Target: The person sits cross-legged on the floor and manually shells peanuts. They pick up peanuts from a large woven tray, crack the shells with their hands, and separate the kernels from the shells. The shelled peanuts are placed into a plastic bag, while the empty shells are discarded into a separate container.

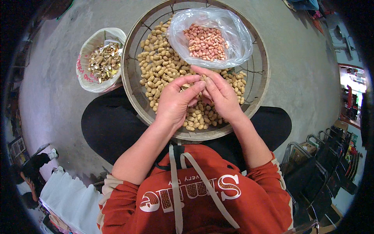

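Note:
My left hand [176,96] and my right hand [221,94] meet over a round sieve [264,79] resting on my lap. Between their fingertips is a small peanut [203,77], partly hidden by the fingers. Another peanut shell piece [185,86] shows in the curl of my left hand. Unshelled peanuts [159,63] cover much of the mesh below and to the left of the hands. Just beyond my fingers, a clear plastic bag [239,55] lies open in the sieve, holding pinkish shelled peanut kernels [204,42].
Left of the sieve stands a bin lined with a white plastic bag [83,73], holding broken shells [103,63]. Folding chairs [309,158] are stacked at right. A white cloth-covered table [68,193] and another person [32,172] are at lower left.

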{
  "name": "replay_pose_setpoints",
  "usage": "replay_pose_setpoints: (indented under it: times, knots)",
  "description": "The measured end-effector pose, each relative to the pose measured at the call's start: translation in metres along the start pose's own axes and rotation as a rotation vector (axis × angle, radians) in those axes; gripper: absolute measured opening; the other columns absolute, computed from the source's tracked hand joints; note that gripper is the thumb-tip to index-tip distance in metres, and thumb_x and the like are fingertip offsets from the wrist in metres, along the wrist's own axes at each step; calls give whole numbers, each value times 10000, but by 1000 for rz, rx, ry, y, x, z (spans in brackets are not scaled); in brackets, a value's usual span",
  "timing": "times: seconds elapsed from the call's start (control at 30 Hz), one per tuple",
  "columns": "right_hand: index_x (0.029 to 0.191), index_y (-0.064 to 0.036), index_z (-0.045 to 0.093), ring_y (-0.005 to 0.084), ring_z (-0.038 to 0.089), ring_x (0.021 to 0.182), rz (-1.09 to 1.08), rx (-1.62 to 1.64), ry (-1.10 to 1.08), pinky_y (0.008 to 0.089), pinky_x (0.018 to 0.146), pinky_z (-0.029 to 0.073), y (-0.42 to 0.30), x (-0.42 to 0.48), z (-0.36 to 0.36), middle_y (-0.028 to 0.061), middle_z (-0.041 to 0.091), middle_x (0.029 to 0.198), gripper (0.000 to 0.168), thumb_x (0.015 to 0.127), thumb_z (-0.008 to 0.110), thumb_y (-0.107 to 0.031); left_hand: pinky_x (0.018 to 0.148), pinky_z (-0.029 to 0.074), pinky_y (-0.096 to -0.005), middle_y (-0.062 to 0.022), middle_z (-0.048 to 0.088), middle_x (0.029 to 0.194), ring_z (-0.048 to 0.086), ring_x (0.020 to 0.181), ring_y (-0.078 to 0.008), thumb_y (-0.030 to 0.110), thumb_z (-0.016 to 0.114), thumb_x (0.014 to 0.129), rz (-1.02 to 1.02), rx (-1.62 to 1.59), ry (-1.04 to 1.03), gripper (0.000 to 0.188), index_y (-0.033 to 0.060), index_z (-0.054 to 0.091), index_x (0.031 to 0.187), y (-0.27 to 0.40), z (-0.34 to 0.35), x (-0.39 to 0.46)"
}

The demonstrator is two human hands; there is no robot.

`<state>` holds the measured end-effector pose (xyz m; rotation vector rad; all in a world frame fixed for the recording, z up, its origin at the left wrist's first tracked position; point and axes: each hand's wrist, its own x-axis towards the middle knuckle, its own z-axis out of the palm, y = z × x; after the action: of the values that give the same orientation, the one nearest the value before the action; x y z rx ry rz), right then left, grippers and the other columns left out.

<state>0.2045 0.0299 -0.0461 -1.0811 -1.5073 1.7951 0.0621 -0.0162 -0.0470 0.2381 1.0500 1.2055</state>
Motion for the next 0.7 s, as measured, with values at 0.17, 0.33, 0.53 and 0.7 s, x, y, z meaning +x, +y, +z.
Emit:
replay_pose_setpoints:
  times: [0.17, 0.33, 0.53, 0.7]
  knots:
    - [1228, -53, 564, 32, 446, 704, -160, -89, 35, 181, 621, 388, 0, 1, 7, -6, 587, 955, 299, 1015, 393, -175, 509, 343, -165, 20, 594, 770, 470, 599, -28, 153, 679, 886, 138, 142, 36, 140, 32, 649, 949, 0, 8, -1]
    - [1187, -28, 552, 20, 356, 588, -67, 170, 75, 184, 518, 313, 1, 4, 9, -37, 454, 724, 286, 1016, 366, -164, 505, 378, -167, -11, 628, 808, 517, 607, -33, 110, 679, 878, 233, 1, 27, 121, 14, 662, 949, -13, 10, 8]
    - [1186, -29, 515, 42, 263, 519, 73, 708, 104, 194, 468, 263, -12, 20, -5, -61, 305, 618, 294, 1028, 330, -193, 545, 399, -170, -10, 613, 788, 532, 619, -48, 146, 683, 883, 29, -396, -244, 184, -9, 666, 983, 6, 8, 30]
    - [1207, -15, 503, 39, 273, 529, -106, 616, 212, 204, 469, 268, -28, 28, -24, -57, 326, 629, 308, 1037, 331, -206, 655, 476, -292, -56, 674, 771, 614, 711, -134, 203, 747, 795, 872, 1108, 154, 217, 7, 716, 883, 49, 26, 59]
